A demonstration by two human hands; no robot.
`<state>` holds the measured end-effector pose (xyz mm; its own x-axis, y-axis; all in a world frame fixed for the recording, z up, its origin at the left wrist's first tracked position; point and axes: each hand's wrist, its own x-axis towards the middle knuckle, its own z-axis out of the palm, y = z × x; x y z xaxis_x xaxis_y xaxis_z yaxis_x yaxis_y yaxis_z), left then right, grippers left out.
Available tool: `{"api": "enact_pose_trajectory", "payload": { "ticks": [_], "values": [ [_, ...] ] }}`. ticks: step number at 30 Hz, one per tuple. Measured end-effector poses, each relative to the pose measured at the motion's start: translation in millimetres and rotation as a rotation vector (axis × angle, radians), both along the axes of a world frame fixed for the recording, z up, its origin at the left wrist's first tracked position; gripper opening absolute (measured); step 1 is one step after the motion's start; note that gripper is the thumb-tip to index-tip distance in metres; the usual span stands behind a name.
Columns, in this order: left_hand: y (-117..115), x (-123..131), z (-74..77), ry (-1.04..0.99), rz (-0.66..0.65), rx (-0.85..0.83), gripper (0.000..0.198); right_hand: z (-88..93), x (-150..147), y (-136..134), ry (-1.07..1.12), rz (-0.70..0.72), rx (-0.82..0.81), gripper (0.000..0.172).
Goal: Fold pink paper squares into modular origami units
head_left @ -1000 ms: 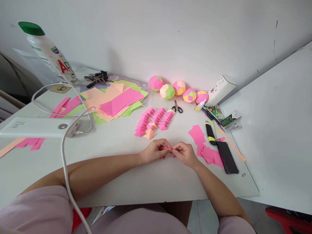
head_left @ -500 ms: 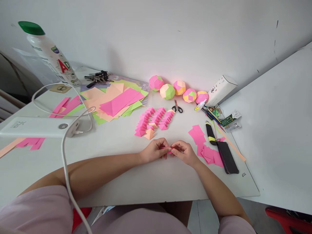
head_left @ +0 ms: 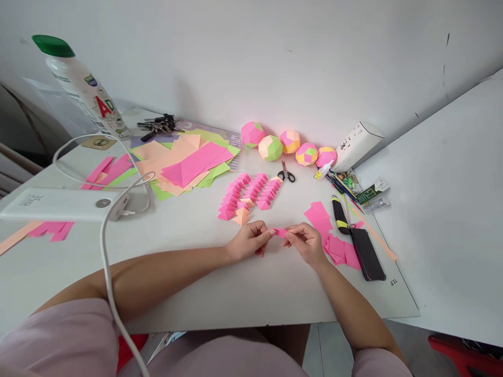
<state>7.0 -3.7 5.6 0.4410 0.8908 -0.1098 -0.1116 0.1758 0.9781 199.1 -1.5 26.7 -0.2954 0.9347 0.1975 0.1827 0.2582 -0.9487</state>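
Observation:
Between my hands a small piece of pink paper [head_left: 279, 232] is pinched above the table, its folds too small to make out. My left hand [head_left: 251, 240] grips its left end between thumb and fingers. Its right end is in the pinch of my right hand [head_left: 306, 242]. Just beyond my hands stand rows of folded pink paper pieces [head_left: 232, 195], with a few peach ones [head_left: 241, 215] at the near end. Loose pink paper squares [head_left: 336, 247] lie to the right of my right hand.
Scissors [head_left: 286, 173] lie behind the folded rows, and several multicoloured paper balls [head_left: 270, 148] line the wall. On the right are a utility knife [head_left: 340, 214] and a phone [head_left: 367, 253]. Coloured sheets [head_left: 188, 162], a power bank [head_left: 58, 204] with its cable and a bottle [head_left: 84, 89] occupy the left.
My right hand has shifted a little to the right, away from the left. More of the pink paper now shows between my fingers.

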Motion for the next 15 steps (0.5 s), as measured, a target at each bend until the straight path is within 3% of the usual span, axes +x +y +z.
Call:
{"api": "enact_pose_trajectory", "payload": {
  "ticks": [3, 7, 10, 15],
  "values": [
    [0.2, -0.2, 3.0, -0.014, -0.002, -0.012, 0.038, 0.5, 0.3, 1.3, -0.104, -0.060, 0.307, 0.002],
    [0.6, -0.3, 5.7, -0.021, -0.068, 0.005, 0.041, -2.4, -2.5, 3.3, -0.259, 0.009, 0.680, 0.014],
    [1.4, 0.1, 5.8, -0.023, -0.047, -0.001, 0.040, -3.9, -4.5, 4.1, -0.301, 0.088, 0.735, 0.015],
    [2.4, 1.2, 2.9, -0.012, -0.022, -0.029, 0.040, -1.7, -4.2, 3.9, -0.270, 0.050, 0.620, 0.009]
  ]
}}
